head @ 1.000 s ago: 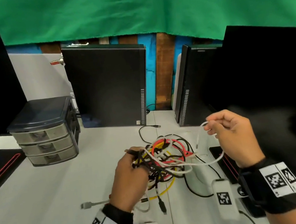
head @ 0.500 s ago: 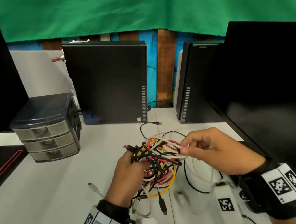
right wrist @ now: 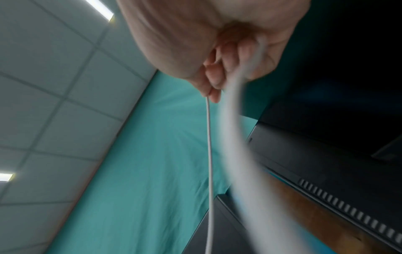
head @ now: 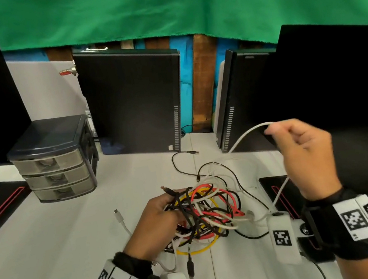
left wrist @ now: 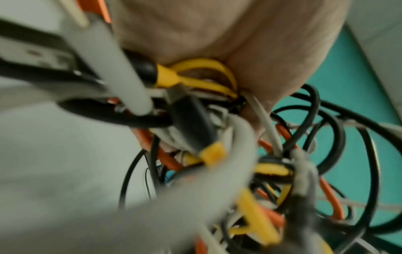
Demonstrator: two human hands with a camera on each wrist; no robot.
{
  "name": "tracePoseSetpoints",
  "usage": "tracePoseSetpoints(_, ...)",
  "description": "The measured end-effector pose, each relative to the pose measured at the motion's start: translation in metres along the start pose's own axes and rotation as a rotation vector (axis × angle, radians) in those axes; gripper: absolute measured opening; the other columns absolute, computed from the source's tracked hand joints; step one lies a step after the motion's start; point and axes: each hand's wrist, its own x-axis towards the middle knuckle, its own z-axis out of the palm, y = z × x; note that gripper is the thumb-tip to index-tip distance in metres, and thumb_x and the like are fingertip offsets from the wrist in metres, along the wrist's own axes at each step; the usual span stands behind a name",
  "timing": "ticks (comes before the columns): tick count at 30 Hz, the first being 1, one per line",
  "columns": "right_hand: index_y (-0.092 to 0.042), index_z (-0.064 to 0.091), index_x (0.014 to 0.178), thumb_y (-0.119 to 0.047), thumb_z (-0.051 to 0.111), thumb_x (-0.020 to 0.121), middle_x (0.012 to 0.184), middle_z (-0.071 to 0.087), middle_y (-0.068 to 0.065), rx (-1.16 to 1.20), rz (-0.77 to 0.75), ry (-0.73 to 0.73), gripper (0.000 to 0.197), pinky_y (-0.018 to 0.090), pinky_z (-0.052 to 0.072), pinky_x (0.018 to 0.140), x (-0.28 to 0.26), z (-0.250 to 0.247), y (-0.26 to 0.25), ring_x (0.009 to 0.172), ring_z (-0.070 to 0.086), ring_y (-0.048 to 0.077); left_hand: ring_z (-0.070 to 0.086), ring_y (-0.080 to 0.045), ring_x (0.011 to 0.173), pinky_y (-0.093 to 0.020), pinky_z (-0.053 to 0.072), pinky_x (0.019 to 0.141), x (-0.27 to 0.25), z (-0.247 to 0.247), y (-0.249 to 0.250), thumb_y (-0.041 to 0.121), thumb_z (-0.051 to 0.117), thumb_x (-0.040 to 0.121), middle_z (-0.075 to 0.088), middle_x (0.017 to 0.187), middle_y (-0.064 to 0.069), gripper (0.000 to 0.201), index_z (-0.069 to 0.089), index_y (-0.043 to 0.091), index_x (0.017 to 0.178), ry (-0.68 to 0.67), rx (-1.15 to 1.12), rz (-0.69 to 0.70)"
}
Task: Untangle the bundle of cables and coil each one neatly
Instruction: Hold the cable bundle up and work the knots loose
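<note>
Since the earlier frame, a white cable is being drawn up and away by the right hand, pinched in its curled fingers, while the bundle is being gripped above the surface by the left hand, nothing yet being coiled.

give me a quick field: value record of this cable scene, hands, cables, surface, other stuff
left hand: left hand grips the tangled bundle just above the table
right hand: right hand pinches a white cable, raised to the right of the bundle
white cable: runs down toward the bundle, not yet free
bundle colours: black, white, red, yellow
loose end: white connector lying on the table
nearby: drawer unit at left
</note>
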Motion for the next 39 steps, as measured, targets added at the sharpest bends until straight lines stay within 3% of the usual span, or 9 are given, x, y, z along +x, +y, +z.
tracePoseSetpoints(5, -0.022, 0.066, 0.079, -0.019, 0.058, 0.098, 0.049, 0.043, -0.010, 0.154, 0.066, 0.278, 0.021, 0.022, 0.028, 0.041, 0.012, -0.024, 0.010, 0.045, 0.034, 0.008, 0.072, -0.037, 0.098, -0.051, 0.056, 0.090, 0.001, -0.016, -0.006, 0.001, 0.049, 0.095, 0.074, 0.107, -0.021, 0.031, 0.075, 0.009, 0.111, 0.088, -0.454, -0.039)
tracePoseSetpoints(8, -0.020, 0.063, 0.079, -0.018, 0.056, 0.099, 0.050, 0.042, -0.009, 0.153, 0.058, 0.311, 0.021, 0.021, 0.028, 0.040, 0.013, -0.026, 0.014, 0.044, 0.034, 0.009, 0.071, -0.031, 0.096, -0.046, 0.057, 0.088, 0.005, -0.035, -0.003, 0.020, 0.050, 0.093, 0.071, 0.116, -0.018, 0.042, 0.064, 0.003, 0.129, -0.023, -0.844, -0.020)
tracePoseSetpoints(11, -0.020, 0.065, 0.078, -0.022, 0.057, 0.098, 0.054, 0.045, -0.006, 0.077, 0.092, 0.277, 0.022, 0.024, 0.032, 0.046, 0.012, -0.022, 0.027, 0.049, 0.039, 0.012, 0.071, -0.029, 0.092, -0.043, 0.056, 0.084, 0.004, -0.056, -0.004, 0.023, 0.050, 0.094, 0.073, 0.104, -0.014, 0.033, 0.070, 0.005, 0.112, -0.107, -1.110, -0.025)
tracePoseSetpoints(17, -0.024, 0.067, 0.084, -0.023, 0.053, 0.098, 0.082, 0.067, -0.003, -0.439, 0.335, -0.236, 0.021, 0.031, 0.048, 0.072, -0.002, 0.001, 0.050, 0.083, 0.064, 0.017, 0.058, -0.017, 0.102, -0.027, 0.039, 0.095, -0.001, -0.065, -0.020, 0.043, 0.022, 0.100, 0.063, 0.124, -0.002, 0.057, 0.060, 0.011, 0.128, -0.206, -1.145, -0.120)
tracePoseSetpoints(21, -0.029, 0.061, 0.123, -0.035, 0.051, 0.101, 0.119, 0.060, -0.014, -0.510, 0.233, -0.467, 0.025, 0.029, 0.042, 0.097, -0.021, 0.031, 0.043, 0.118, 0.054, 0.010, 0.057, -0.016, 0.104, -0.025, 0.040, 0.095, 0.001, -0.054, -0.014, 0.043, 0.021, 0.101, 0.061, 0.128, -0.003, 0.058, 0.056, 0.011, 0.133, -0.357, -1.114, -0.077)
tracePoseSetpoints(25, -0.043, 0.055, 0.130, -0.053, 0.043, 0.100, 0.139, 0.052, -0.022, -0.138, 0.147, -0.668, 0.034, 0.030, 0.033, 0.115, -0.040, 0.062, 0.018, 0.133, 0.042, -0.003, 0.061, -0.018, 0.099, -0.025, 0.048, 0.092, -0.002, -0.035, -0.005, 0.029, 0.057, 0.097, 0.063, 0.122, -0.008, 0.046, 0.052, 0.004, 0.134, -0.501, -1.095, -0.082)
tracePoseSetpoints(30, 0.008, 0.063, 0.110, -0.025, 0.049, 0.100, 0.095, 0.068, 0.002, 0.396, 0.204, -0.713, 0.037, 0.033, 0.052, 0.096, -0.056, 0.081, -0.001, 0.097, 0.064, 0.018, 0.065, -0.025, 0.090, -0.033, 0.055, 0.085, -0.006, -0.015, 0.000, 0.020, 0.080, 0.081, 0.067, 0.106, -0.014, 0.059, 0.054, -0.003, 0.128, -0.645, -1.156, -0.238)
tracePoseSetpoints(35, 0.005, 0.069, 0.102, -0.026, 0.070, 0.085, 0.092, 0.071, 0.009, 0.498, 0.239, -0.682, 0.036, 0.047, 0.056, 0.094, -0.051, 0.075, 0.001, 0.093, 0.068, 0.030, 0.065, -0.032, 0.097, -0.040, 0.054, 0.090, -0.004, -0.015, -0.006, 0.026, 0.070, 0.090, 0.066, 0.111, -0.021, 0.057, 0.052, -0.006, 0.134, -0.585, -1.142, -0.228)
tracePoseSetpoints(39, 0.012, 0.067, 0.099, -0.008, 0.073, 0.085, 0.098, 0.070, 0.022, 0.543, 0.225, -0.684, 0.025, 0.035, 0.057, 0.084, -0.051, 0.074, 0.005, 0.090, 0.069, 0.036, 0.069, -0.036, 0.082, -0.046, 0.059, 0.075, 0.001, -0.012, -0.011, 0.043, 0.050, 0.098, 0.061, 0.106, -0.022, 0.057, 0.038, 0.005, 0.139, -0.463, -1.284, -0.291)
